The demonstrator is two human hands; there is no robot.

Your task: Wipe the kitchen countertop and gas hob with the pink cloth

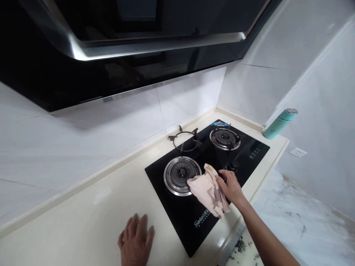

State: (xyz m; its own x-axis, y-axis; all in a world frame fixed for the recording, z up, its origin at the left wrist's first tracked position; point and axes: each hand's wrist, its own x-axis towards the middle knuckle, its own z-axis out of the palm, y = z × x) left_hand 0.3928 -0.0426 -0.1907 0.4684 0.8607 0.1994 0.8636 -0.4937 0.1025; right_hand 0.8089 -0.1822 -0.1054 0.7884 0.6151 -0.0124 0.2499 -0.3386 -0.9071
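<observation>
A crumpled pale pink cloth hangs over the front of the black glass gas cooktop, beside the left burner. My right hand grips the cloth at its right edge, close to the control knob. Part of the grip is hidden behind the folds. On the pale countertop, to the left of the cooktop, my left hand lies flat with fingers spread and holds nothing.
A loose pan support sits behind the left burner, partly on the counter. The right burner has its support on. A teal bottle stands at the counter's far right. The dark range hood juts out overhead.
</observation>
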